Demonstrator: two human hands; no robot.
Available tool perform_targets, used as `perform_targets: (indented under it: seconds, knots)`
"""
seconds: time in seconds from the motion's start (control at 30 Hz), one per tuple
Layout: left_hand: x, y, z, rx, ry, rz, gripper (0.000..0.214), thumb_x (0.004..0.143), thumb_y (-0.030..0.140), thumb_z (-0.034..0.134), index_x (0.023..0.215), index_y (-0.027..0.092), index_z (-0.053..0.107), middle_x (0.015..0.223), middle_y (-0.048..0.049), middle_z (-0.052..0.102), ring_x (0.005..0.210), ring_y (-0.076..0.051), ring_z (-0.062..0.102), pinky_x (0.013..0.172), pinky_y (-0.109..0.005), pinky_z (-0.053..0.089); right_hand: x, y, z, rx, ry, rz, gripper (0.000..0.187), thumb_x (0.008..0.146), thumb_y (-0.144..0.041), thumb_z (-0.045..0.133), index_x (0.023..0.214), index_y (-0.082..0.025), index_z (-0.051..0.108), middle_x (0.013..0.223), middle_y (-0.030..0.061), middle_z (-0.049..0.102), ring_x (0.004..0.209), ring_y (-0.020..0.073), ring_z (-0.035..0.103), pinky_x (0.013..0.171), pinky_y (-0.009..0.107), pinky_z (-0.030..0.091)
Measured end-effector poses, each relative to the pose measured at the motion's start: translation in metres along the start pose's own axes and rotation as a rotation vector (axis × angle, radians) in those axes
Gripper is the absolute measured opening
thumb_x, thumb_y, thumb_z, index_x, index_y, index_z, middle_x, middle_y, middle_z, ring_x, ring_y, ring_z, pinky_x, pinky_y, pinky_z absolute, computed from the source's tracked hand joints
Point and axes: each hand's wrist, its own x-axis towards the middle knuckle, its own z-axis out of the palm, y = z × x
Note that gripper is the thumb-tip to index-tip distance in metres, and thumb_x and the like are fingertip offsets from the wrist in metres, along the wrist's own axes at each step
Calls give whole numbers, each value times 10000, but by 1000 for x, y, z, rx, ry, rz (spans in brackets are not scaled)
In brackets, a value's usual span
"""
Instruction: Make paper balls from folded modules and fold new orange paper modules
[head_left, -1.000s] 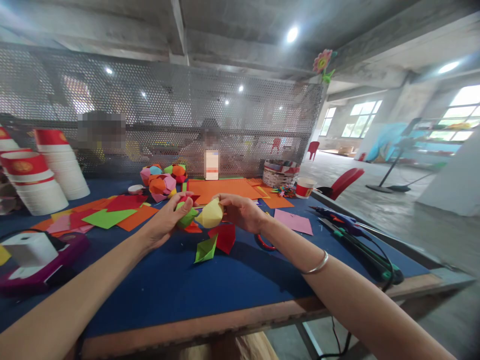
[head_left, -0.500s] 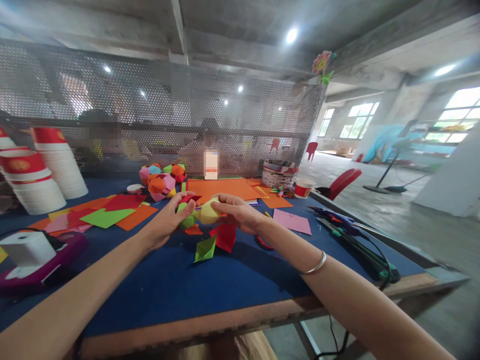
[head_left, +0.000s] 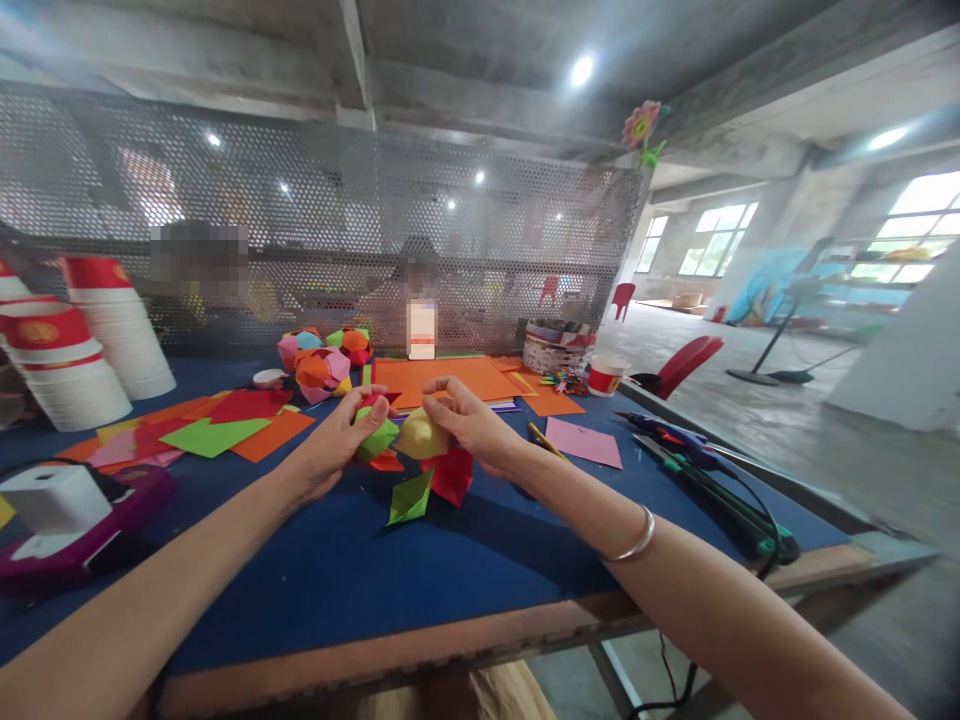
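Note:
My left hand (head_left: pixel 334 445) is closed, thumb on top, around a folded paper piece (head_left: pixel 379 438) in green and red. Close beside it, my right hand (head_left: pixel 476 425) pinches a rounded yellow folded paper piece (head_left: pixel 420 434). Whether the two pieces touch, I cannot tell. Just under the hands, a green folded paper (head_left: pixel 410 498) lies on the table next to a red folded paper (head_left: pixel 454 476). A bit of orange paper (head_left: pixel 387 461) shows below the left fingers.
Finished-looking paper balls (head_left: pixel 322 372) sit behind my left hand, near loose coloured sheets (head_left: pixel 217 437). A phone (head_left: pixel 422 330) stands upright beyond orange sheets (head_left: pixel 442 382). Paper cups (head_left: pixel 64 375) and a purple power strip (head_left: pixel 139 505) are left; a glue gun (head_left: pixel 664 437) lies right.
My right hand has shifted slightly and its fingers have changed position on the yellow piece. The red ring by my right forearm is now hidden. My left hand has barely moved.

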Motion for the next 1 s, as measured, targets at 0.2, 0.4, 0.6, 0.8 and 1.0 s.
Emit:
perform_targets:
  seconds: [0.2,0.4,0.6,0.8,1.0]
  knots:
    - [-1,2,3,-7,18,-21,326,907,387,710,1179,251,592,1014,-35,700,731,-144,667,624,-232,543,-3,2,4,216,-33,1,338,813,-404,794,957,-242,535,735,-63,601,662,120,579,605,223,462]
    - [-1,4,1,-129,15,-15,350,902,402,720,1193,242,609,955,-26,705,718,-155,686,606,-254,571,1,-1,1,360,43,7,280,807,-349,783,933,-258,551,711,-78,592,607,104,575,590,226,512]
    - [-5,9,0,-192,-73,-100,291,905,361,725,1142,210,649,958,-48,733,754,-184,732,630,-313,628,9,2,-7,402,136,5,280,803,-320,775,894,-243,521,729,-76,596,624,104,587,627,250,559]
    - [-6,11,2,-180,-57,-112,241,899,340,731,1089,203,672,938,-46,736,731,-174,723,592,-284,616,7,0,-9,399,138,10,238,818,-265,758,942,-241,555,781,-54,649,665,115,627,641,261,568]
    - [-5,11,-1,-134,-56,-86,285,877,362,758,1101,208,674,928,-30,719,717,-146,691,553,-225,560,4,-2,-4,299,41,-188,163,823,-220,745,961,-230,660,757,-62,627,667,73,576,622,181,463]
